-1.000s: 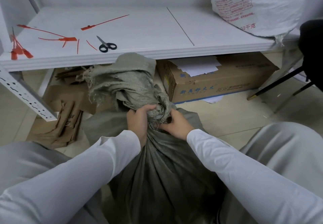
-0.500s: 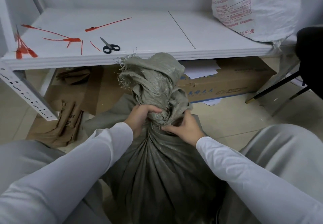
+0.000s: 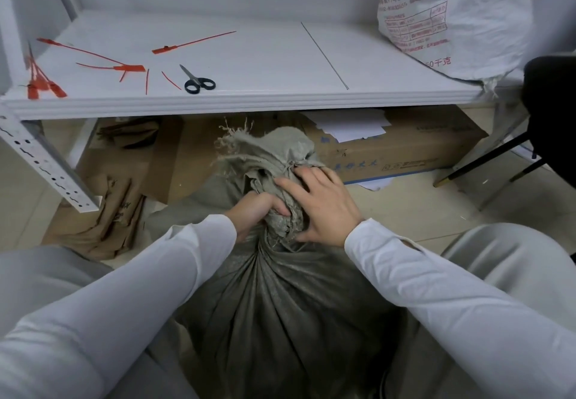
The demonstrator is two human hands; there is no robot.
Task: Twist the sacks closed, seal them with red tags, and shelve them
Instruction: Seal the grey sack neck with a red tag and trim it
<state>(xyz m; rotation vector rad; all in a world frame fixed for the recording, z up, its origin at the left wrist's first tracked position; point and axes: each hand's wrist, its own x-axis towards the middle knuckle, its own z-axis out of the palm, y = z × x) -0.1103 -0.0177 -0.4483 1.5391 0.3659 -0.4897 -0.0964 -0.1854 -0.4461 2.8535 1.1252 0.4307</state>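
Note:
A grey-green woven sack [image 3: 280,311] stands on the floor between my knees, its neck gathered and twisted. My left hand [image 3: 255,211] is clenched around the neck just below the twist. My right hand [image 3: 321,202] lies over the bunched top with fingers spread, pressing the cloth. The frayed mouth [image 3: 265,149] sticks up behind my hands. Several red tags [image 3: 131,68] lie on the white shelf [image 3: 249,99], with a bundle of them [image 3: 40,83] at its left end. A white printed sack [image 3: 452,21] sits on the shelf at the right.
Black-handled scissors [image 3: 198,80] lie on the shelf near its front edge. Under the shelf are a cardboard box [image 3: 396,149] with papers and flattened brown cardboard [image 3: 118,199]. A perforated shelf post [image 3: 43,161] slants at left; black chair legs [image 3: 486,161] stand at right.
The floppy top of the sack swung from left to upright and got wound tighter. My right hand moved from the side of the neck up onto the bunched top.

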